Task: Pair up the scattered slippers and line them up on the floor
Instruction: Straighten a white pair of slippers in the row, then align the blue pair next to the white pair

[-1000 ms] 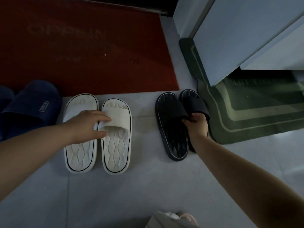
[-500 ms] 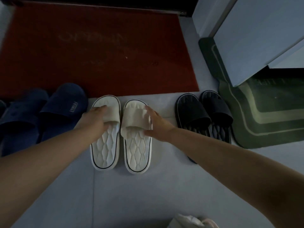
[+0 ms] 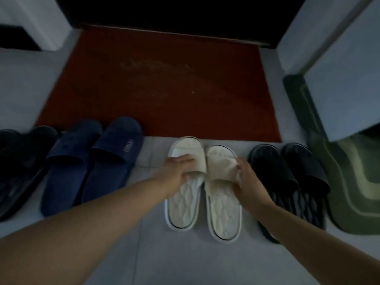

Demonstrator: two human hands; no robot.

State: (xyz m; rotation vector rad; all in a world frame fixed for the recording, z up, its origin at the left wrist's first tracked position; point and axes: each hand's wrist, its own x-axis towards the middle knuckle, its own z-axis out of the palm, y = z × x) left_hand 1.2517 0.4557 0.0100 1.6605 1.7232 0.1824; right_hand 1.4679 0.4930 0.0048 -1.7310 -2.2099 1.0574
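Two white slippers lie side by side on the grey floor, toes toward the red mat. My left hand [image 3: 177, 169] grips the strap of the left white slipper [image 3: 183, 208]. My right hand [image 3: 247, 179] grips the strap of the right white slipper [image 3: 223, 214]. A navy pair [image 3: 92, 161] lies to the left. To the right lies a black pair [image 3: 287, 182], partly hidden by my right forearm. At the far left edge sits another dark slipper [image 3: 16, 165].
A red doormat [image 3: 164, 85] lies beyond the slippers' toes. A green mat [image 3: 353, 192] sits at the right under a white cabinet or door [image 3: 345, 79]. White walls stand at both upper corners. Grey tiled floor [image 3: 174, 260] stretches toward me.
My right hand left the black pair and took hold of the right white slipper's strap. The view has shifted, so the navy pair and another dark slipper now show at the left.
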